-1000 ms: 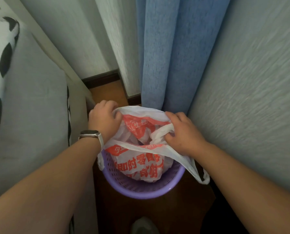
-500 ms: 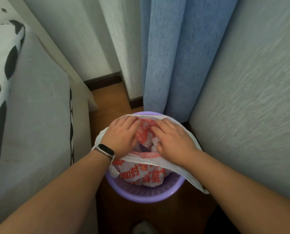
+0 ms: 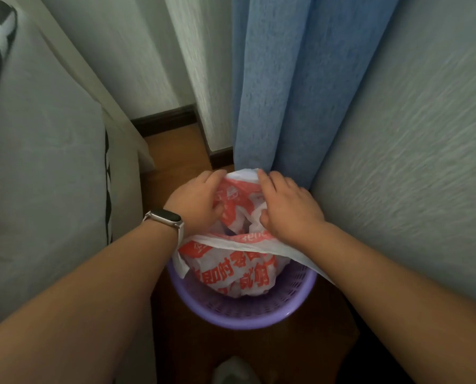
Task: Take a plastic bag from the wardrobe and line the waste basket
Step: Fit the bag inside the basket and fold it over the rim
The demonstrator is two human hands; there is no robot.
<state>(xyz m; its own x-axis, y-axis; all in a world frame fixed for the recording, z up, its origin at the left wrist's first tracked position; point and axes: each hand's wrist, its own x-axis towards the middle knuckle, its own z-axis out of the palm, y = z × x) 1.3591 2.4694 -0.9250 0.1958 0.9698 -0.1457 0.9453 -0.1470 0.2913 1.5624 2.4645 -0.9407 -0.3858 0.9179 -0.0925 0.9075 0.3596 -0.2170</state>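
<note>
Head view, looking down. Gripping the far edge of the white, red-printed plastic bag [image 3: 239, 275] with the left hand [image 3: 195, 200], fingers curled over the hem, thumb tucked into the folds. Same grip with the right hand [image 3: 289, 209] just beside it, fingers hooked over the hem, thumb pressed into the crumpled plastic. Both knuckles-up, close together, not touching each other.

Below and nearer than both hands, inside the purple slotted waste basket [image 3: 248, 314], most of the bag bunched in the middle rather than spread against the basket's sides. Near edge stretched as a white band under both wrists, one end trailing over the basket rim beneath the right forearm, a shorter strip drooping under the left wrist. Far rim of the basket hidden by hands and bag.

Around the left wrist, a slim band watch [image 3: 166, 220] with a dark face.

Directly beyond the fingertips, hard against the far side of the basket, a blue curtain [image 3: 300, 79] hanging to the floor and crowding the hem. Just right of the right hand, close along the forearm, a pale textured wall [image 3: 411, 162]. Left of the left arm, a grey bed side [image 3: 51, 176] with a black-and-white cover on top, leaving only a narrow strip of brown wooden floor [image 3: 173, 151] for the basket. Beyond the left hand, a dark skirting board [image 3: 165, 121]. Between the forearms at the bottom edge, something pale and blurred, too unclear to name.
</note>
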